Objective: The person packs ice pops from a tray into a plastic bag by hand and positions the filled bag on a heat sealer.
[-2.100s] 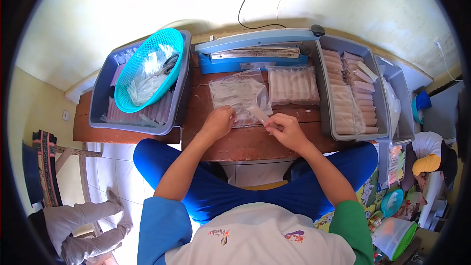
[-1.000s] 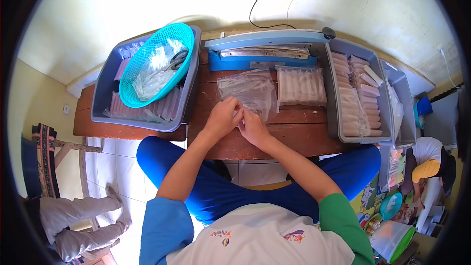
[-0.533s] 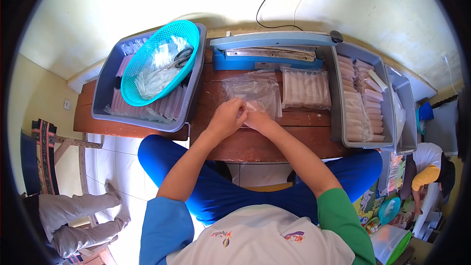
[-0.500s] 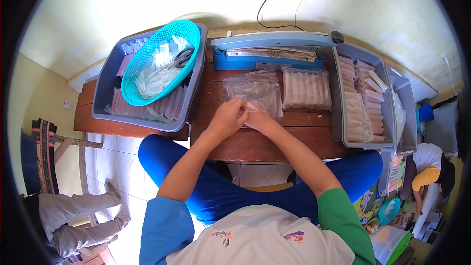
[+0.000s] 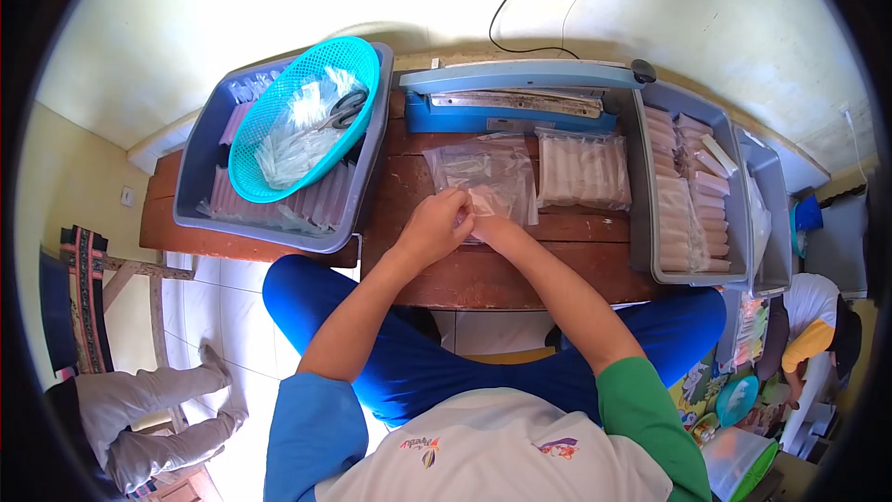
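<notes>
across the room's near middle stands a reddish-brown wooden table (image 5: 576, 265), its planks scuffed, with a large grey tub (image 5: 190, 158) at the left end holding rows of pinkish tubes (image 5: 279, 200). at the right end is a second grey tub (image 5: 639, 232), packed with more filled tubes (image 5: 674, 214), some bundled in clear film, and just beside it a narrower grey tub (image 5: 779, 223). off to the left a person in pale trousers (image 5: 158, 400) is partly in view; low on the right another person, in a white and yellow top (image 5: 808, 339), bends forward.

between the big tubs, at the table's back, lies a long blue sealer (image 5: 511, 121), a black knob (image 5: 643, 71) at its arm's right end. a turquoise basket (image 5: 238, 130) rests tilted on the left tub, with clear plastic pieces (image 5: 293, 149) inside.

in front of the sealer a clear flat bag (image 5: 465, 163) lies on the wood, just left of a clear pack of tubes (image 5: 583, 170). the left hand (image 5: 439, 225) is at the bag's near edge, fingers curled; what they pinch, if anything, i can't tell. the right hand (image 5: 492, 223) meets it there, fingers partly behind clear film, so its grip can't be made out. smallest are the dark-handled scissors (image 5: 348, 110) in the basket.
</notes>
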Motion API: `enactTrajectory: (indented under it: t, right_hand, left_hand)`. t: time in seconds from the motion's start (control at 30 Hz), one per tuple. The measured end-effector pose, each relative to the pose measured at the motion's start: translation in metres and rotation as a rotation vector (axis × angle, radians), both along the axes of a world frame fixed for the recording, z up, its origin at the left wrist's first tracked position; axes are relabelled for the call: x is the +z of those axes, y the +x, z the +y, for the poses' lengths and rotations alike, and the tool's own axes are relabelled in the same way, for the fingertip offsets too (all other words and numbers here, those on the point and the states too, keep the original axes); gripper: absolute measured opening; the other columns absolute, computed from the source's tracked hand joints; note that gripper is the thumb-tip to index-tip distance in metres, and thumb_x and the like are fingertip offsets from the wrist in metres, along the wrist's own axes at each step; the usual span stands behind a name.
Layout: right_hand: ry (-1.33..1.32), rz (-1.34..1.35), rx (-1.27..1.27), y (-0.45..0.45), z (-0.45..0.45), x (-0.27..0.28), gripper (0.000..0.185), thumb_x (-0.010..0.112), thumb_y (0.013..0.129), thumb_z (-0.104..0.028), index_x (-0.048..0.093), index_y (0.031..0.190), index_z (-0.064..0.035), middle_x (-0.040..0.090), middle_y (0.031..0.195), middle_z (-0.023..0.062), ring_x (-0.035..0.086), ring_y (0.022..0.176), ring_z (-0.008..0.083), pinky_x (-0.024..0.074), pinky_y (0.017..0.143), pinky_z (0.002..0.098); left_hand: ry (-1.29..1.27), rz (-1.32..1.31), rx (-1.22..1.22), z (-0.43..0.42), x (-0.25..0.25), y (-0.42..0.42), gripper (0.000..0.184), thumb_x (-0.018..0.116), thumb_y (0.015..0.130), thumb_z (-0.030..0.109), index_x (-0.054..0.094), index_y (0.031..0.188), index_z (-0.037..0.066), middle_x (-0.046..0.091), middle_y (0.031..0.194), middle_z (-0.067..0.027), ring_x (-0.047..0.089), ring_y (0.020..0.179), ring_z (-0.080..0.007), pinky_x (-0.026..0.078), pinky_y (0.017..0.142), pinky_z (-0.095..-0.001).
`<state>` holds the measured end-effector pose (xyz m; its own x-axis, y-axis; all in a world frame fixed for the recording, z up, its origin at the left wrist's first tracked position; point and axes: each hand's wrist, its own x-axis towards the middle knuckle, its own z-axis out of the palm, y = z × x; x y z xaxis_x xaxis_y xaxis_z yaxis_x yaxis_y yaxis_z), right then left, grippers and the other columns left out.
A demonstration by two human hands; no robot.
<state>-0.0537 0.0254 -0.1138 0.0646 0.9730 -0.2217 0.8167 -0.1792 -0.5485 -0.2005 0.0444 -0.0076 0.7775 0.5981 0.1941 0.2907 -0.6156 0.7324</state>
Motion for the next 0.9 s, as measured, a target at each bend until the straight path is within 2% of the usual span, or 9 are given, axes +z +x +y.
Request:
enactTrajectory:
  t: [0.03,0.17,0.23,0.37,0.43,0.57,0.63,0.73,0.9]
  right_hand:
    - [0.025,0.007,-0.018,0.003,0.002,-0.019,0.019,0.060,0.083,-0.028,0.065,0.086,-0.0099,0.067,0.080,0.0167,0.063,0.075,0.0356,0.0504,0.066,0.0440]
    - [0.145,-0.034,0.007,0.000,0.002,-0.035,0.019,0.059,0.084,-0.027,0.065,0.085,-0.0081,0.067,0.078,0.0162,0.063,0.075,0.0354,0.0507,0.066,0.0440]
    - [0.436,0.109,0.087,-0.007,0.000,-0.044,0.019,0.056,0.089,-0.028,0.059,0.095,-0.0104,0.067,0.082,0.0105,0.064,0.079,0.0304,0.0484,0.066,0.0407]
    - [0.458,0.430,0.033,-0.012,-0.008,-0.043,0.017,0.055,0.090,-0.027,0.058,0.093,-0.0102,0.067,0.086,0.0115,0.064,0.081,0.0309,0.0479,0.067,0.0398]
    - [0.395,0.337,0.013,-0.012,-0.028,0.006,0.018,0.055,0.091,-0.025,0.060,0.097,-0.0083,0.067,0.090,0.0123,0.064,0.085,0.0326,0.0494,0.069,0.0411]
    - [0.356,0.191,-0.028,-0.015,-0.051,0.021,0.021,0.056,0.090,-0.021,0.061,0.102,-0.0049,0.067,0.092,0.0161,0.065,0.089,0.0360,0.0509,0.074,0.0448]
    - [0.136,0.053,0.086,-0.010,-0.065,0.041,0.023,0.057,0.090,-0.018,0.061,0.107,-0.0020,0.067,0.092,0.0209,0.064,0.090,0.0396,0.0510,0.077,0.0488]
    - [0.347,0.176,0.108,-0.004,-0.093,0.057,0.022,0.059,0.089,-0.016,0.061,0.104,0.0002,0.065,0.088,0.0243,0.064,0.087,0.0410,0.0506,0.076,0.0509]
    - [0.380,0.174,0.101,0.025,-0.127,0.096,0.020,0.061,0.088,-0.015,0.062,0.102,-0.0008,0.066,0.088,0.0219,0.064,0.084,0.0403,0.0505,0.073,0.0510]
  left_hand:
    - [0.002,0.005,-0.001,-0.001,0.000,0.000,0.011,0.065,0.081,0.009,0.058,0.085,0.001,0.061,0.083,-0.0172,0.062,0.077,-0.0362,0.049,0.070,-0.0437]
    - [-0.006,0.016,-0.001,0.000,-0.001,0.001,0.011,0.065,0.081,0.009,0.059,0.084,0.001,0.062,0.084,-0.0178,0.062,0.077,-0.0368,0.050,0.070,-0.0438]
    - [-0.007,0.011,0.000,0.000,-0.002,0.001,0.011,0.065,0.081,0.010,0.059,0.083,0.001,0.062,0.084,-0.0180,0.063,0.077,-0.0371,0.050,0.070,-0.0437]
    - [0.000,0.013,-0.004,0.001,-0.005,-0.001,0.011,0.065,0.080,0.010,0.060,0.082,0.000,0.062,0.082,-0.0178,0.063,0.077,-0.0367,0.050,0.070,-0.0435]
    - [-0.042,0.011,-0.005,0.002,-0.004,-0.001,0.012,0.066,0.079,0.011,0.061,0.081,0.000,0.062,0.080,-0.0178,0.063,0.077,-0.0363,0.050,0.070,-0.0432]
    - [-0.013,0.023,-0.014,0.004,0.000,-0.004,0.012,0.068,0.078,0.008,0.061,0.081,-0.001,0.061,0.075,-0.0163,0.062,0.069,-0.0297,0.049,0.065,-0.0382]
    - [0.001,0.089,-0.048,0.005,0.006,-0.006,0.012,0.069,0.077,0.010,0.064,0.081,-0.001,0.062,0.074,-0.0157,0.063,0.068,-0.0282,0.050,0.065,-0.0372]
    - [-0.059,0.148,-0.101,0.004,0.012,-0.003,0.014,0.071,0.078,0.012,0.068,0.083,0.000,0.064,0.075,-0.0154,0.063,0.067,-0.0261,0.050,0.064,-0.0363]
    - [-0.110,0.120,-0.156,-0.016,0.017,0.022,0.017,0.071,0.082,0.016,0.070,0.088,0.000,0.066,0.074,-0.0152,0.063,0.066,-0.0235,0.050,0.064,-0.0348]
